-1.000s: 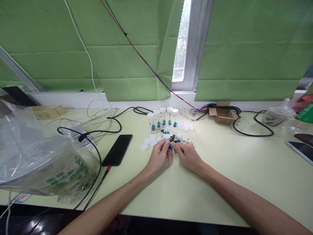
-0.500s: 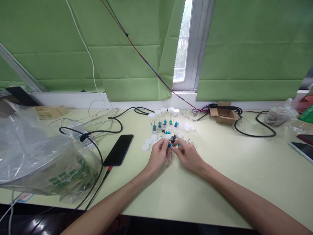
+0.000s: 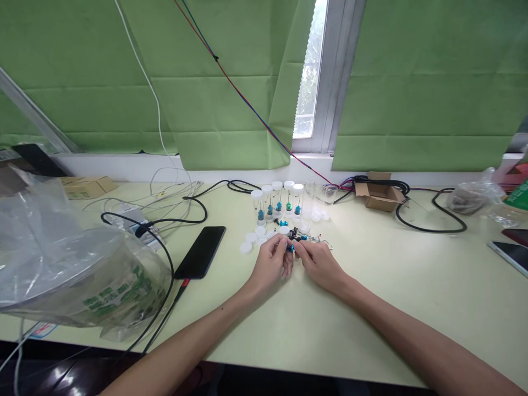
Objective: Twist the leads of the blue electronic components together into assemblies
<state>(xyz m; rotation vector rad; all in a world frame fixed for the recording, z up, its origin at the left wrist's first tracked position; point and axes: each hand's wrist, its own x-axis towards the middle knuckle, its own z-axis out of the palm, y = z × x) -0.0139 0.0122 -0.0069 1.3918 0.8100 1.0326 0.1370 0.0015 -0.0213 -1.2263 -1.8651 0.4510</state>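
Observation:
Between my two hands is a small blue metallic part (image 3: 290, 248), too small to name more exactly. My left hand (image 3: 271, 260) pinches it from the left with thumb and forefinger, the other fingers curled below. From the right, the fingertips of my right hand (image 3: 319, 264) close on its other end. Just beyond my fingers lie small black parts (image 3: 293, 233) and thin metal pieces (image 3: 315, 238). Another blue part (image 3: 283, 223) rests farther back. White round caps (image 3: 246, 248) lie left of my fingertips. Behind stand several clear tubes with white lids (image 3: 297, 201), each holding a blue or green piece.
A black phone (image 3: 201, 253) with a cable lies left of my hands. A large clear plastic bag (image 3: 82, 275) fills the left side. An open cardboard box (image 3: 378, 196) and a black cable (image 3: 431, 228) are at the back right. Open clear cups (image 3: 329, 193) lie beside the tubes.
My right hand's fingers have drawn in tighter on the blue part, which sits slightly lower and to the right. Small parts behind show more.

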